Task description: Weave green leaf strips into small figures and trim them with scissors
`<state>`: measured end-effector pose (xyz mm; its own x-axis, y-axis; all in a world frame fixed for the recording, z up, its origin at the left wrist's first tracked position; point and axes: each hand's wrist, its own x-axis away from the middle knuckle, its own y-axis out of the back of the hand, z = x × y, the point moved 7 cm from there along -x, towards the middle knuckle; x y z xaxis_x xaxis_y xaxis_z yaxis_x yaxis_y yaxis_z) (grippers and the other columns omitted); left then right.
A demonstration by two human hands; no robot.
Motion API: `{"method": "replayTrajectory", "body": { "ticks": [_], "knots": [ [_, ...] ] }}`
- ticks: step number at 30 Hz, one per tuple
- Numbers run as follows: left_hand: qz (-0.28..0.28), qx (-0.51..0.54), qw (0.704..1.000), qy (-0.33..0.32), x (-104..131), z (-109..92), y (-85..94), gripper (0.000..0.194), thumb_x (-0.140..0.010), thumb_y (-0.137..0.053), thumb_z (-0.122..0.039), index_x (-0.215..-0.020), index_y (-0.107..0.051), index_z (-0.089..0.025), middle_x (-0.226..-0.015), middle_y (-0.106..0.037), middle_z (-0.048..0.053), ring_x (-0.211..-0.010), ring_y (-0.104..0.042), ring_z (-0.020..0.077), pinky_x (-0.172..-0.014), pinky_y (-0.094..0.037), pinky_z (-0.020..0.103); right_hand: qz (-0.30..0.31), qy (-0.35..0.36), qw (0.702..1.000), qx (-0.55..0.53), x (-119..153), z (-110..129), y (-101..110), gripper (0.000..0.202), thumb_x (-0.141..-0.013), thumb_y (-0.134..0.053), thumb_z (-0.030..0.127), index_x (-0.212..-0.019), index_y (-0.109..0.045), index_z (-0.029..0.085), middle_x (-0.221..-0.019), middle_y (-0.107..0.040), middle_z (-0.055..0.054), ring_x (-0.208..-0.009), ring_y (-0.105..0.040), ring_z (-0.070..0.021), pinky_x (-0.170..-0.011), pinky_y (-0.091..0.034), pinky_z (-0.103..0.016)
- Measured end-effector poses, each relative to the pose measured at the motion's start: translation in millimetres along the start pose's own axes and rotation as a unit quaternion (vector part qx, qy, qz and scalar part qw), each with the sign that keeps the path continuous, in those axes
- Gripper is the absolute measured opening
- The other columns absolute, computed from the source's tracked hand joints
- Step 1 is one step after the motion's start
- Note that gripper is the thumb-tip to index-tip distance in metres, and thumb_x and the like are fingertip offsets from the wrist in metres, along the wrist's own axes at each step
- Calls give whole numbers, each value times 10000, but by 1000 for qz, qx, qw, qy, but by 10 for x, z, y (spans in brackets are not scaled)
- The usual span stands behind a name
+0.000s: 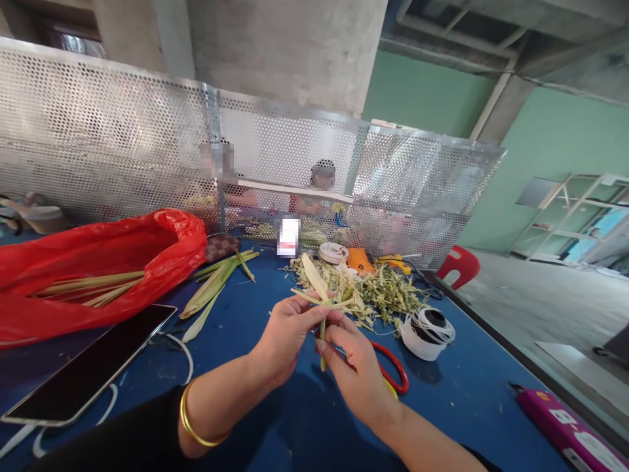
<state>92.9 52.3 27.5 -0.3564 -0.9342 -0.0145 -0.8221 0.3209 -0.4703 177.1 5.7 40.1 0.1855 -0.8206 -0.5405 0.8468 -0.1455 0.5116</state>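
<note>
So both hands are up over the near-middle part of the blue table (236, 341), working on one little bundle of pale green leaf strips (323, 308). The left hand (289, 328) has its grip closed on the bundle, thumb and fingers pinching it around the middle where the strips cross. The right hand (351, 360) has its grip closed too, clamped on the stem part just below. One wide pale blade sticks up, with thinner bits poking out to the sides.

Right behind the hands there's a messy heap of green scraps (393, 295), with a roll of tape (333, 253), an orange packet (362, 261) and a yellow-handled tool (394, 263) along its back. A spool of white cord (427, 335) sits toward the right edge, and red-handled scissors (396, 367) are partly hidden by the right hand. Over on the left side there's a big red plastic bag (162, 262) with long strips inside, loose leaves (211, 288) beside it and a black tablet (93, 367) nearer the front.
</note>
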Motion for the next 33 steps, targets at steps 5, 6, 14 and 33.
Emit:
{"method": "replayTrajectory", "body": {
  "ticks": [5,6,14,33],
  "knots": [
    [-15,-27,999,8,-39,-4,60,243,-691,-724,-288,-858,-678,-118,-714,-711,58,-695,-646,155,-712,-484,265,-4,31,993,112,21,42,38,167,-875,-488,164,-719,-531,206,-839,-597,-45,-866,-544,-201,-820,-422,-333],
    [-12,-31,999,6,-51,-28,69,246,-700,-719,-305,-857,-675,-120,-727,-715,64,-702,-649,155,-712,-487,263,-20,49,988,146,19,72,100,160,-882,-486,172,-740,-548,209,-822,-608,-41,-852,-552,-203,-821,-417,-339],
    [63,-42,995,61,-93,-20,22,261,-790,-612,-382,-894,-626,-144,-702,-656,22,-505,-594,103,-550,-481,240,-75,65,968,232,-105,55,446,129,-891,-513,291,-973,-588,228,-936,-657,-53,-883,-595,-220,-969,-332,-431],
    [65,-266,962,3,-151,-56,55,255,-696,-663,-376,-822,-636,-156,-571,-639,-19,-418,-385,62,-430,-277,198,22,-1,979,204,-102,-5,343,234,-868,-470,156,-638,-470,197,-611,-506,14,-629,-467,-146,-672,-341,-265]
  ]
}}
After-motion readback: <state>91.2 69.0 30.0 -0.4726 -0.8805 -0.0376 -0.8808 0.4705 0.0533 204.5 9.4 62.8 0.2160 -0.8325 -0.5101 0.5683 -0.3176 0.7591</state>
